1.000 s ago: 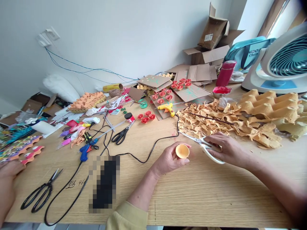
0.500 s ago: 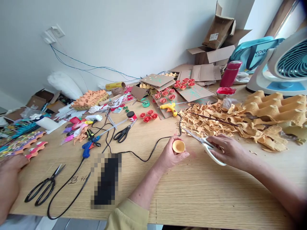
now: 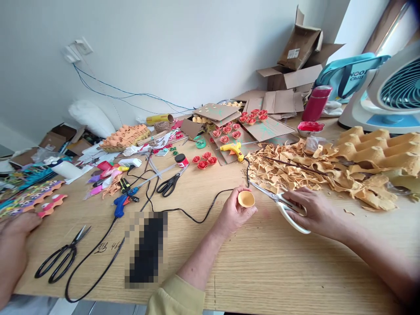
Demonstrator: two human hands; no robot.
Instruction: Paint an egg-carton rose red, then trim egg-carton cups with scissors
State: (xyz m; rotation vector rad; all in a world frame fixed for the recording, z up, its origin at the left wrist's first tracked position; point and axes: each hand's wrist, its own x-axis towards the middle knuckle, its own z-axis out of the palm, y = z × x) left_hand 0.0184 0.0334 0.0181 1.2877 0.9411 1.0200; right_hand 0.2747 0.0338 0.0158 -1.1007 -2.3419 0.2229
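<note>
Orange pulp cardboard shaped into a small round cup [image 3: 246, 199] sits in the curled fingers of the left hand [image 3: 233, 213], open side up, just off the surface [image 3: 278, 271]. The right hand [image 3: 311, 210] is closed through the white handles of a pair of scissors [image 3: 279, 202], whose blades reach towards the left hand and end just beyond the cup. The risk I see is how near the points are to the left fingertips: a quick snip or a slip of the thin cup wall could nick skin or tear the rim, and too hard a squeeze would probably crush the cup. A black cord [image 3: 197, 216] runs just beyond the left hand towards a yellow glue gun [image 3: 232, 150] and could snag a wrist or the blades. Beyond the right hand a heap of cardboard scraps [image 3: 288, 170] crowds in, with egg trays [image 3: 377, 148] further to its right. Far to the left of the left hand, another person's hand [image 3: 15, 245] rests near large black scissors [image 3: 61, 258], well apart.
</note>
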